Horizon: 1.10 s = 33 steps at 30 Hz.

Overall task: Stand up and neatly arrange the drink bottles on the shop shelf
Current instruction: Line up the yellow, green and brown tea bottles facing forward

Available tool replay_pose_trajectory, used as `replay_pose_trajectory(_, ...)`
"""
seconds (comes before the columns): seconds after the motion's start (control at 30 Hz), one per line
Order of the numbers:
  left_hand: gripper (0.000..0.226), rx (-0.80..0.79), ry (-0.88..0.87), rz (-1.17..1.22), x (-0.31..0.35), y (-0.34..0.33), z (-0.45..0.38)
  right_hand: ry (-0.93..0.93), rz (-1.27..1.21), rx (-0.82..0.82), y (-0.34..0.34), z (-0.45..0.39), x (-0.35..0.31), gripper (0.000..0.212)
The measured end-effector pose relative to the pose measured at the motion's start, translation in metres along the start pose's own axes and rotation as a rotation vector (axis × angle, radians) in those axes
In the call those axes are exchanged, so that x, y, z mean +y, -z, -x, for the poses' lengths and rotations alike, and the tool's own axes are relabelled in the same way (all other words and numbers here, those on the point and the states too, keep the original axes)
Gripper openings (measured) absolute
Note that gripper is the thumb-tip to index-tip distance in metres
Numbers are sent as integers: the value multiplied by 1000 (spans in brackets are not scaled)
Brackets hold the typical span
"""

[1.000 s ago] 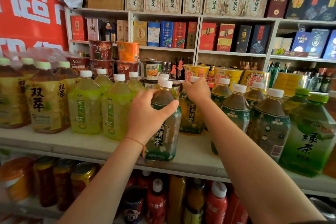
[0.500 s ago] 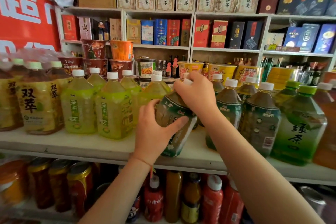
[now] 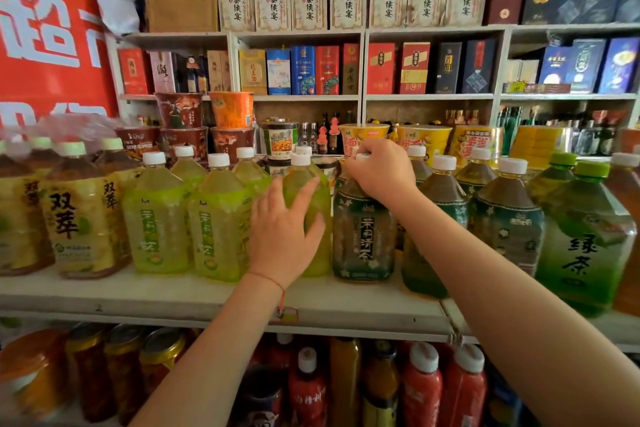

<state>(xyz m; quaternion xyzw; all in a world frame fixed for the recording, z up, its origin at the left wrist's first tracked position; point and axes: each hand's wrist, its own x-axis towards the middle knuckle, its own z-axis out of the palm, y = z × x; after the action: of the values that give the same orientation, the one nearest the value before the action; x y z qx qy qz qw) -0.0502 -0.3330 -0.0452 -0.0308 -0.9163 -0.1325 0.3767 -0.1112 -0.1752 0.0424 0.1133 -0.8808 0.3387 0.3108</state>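
A dark green jasmine tea bottle [image 3: 363, 236] stands upright at the front of the white shelf [image 3: 173, 298]. My right hand [image 3: 381, 172] grips its white cap and neck from above. My left hand [image 3: 282, 236] is spread flat, fingers apart, against a pale green bottle [image 3: 320, 204] just left of it, holding nothing. More pale green bottles [image 3: 218, 218] line up to the left, and dark green tea bottles [image 3: 505, 218] stand to the right.
Yellow-labelled tea bottles [image 3: 83, 215] fill the shelf's left end, and a large green tea bottle [image 3: 588, 243] stands at the right. Noodle cups [image 3: 232, 111] and boxed goods sit behind. The lower shelf holds jars [image 3: 117, 367] and red bottles [image 3: 422, 388].
The dark green bottle went from tilted in both hands to upright on the shelf. My left hand let go of it and moved left onto the pale green bottle.
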Motion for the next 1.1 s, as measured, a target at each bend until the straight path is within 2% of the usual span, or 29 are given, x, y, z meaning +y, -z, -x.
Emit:
replay_pose_trajectory(0.23,60,23,1,-21,1,-2,-2,-10,19,34,-12,-8,3,19)
replay_pose_trajectory(0.33,61,9,24,-15,3,-2,-2,58,128,30,-2,-4,3,32)
replay_pose_trajectory(0.4,61,3,54,-6,7,-2,-2,134,224,99,16,-2,-1,38)
replay_pose_trajectory(0.47,61,26,78,-4,16,-4,-2,216,305,235,42,-3,-1,35)
replay_pose_trajectory(0.53,56,98,45,14,26,-9,1,257,387,304,66,-3,2,29)
replay_pose_trajectory(0.6,49,172,-19,51,39,-14,3,228,505,264,81,-3,12,29)
replay_pose_trajectory(0.7,52,201,-72,114,58,-21,9,104,652,61,86,3,31,32)
replay_pose_trajectory(0.77,50,209,-96,140,66,-25,13,54,685,-57,83,10,39,28)
replay_pose_trajectory(0.97,53,180,-184,255,93,-25,27,102,399,-174,86,15,38,18)
replay_pose_trajectory(1.1,83,23,-191,434,112,-24,34,164,219,-62,84,28,29,23)
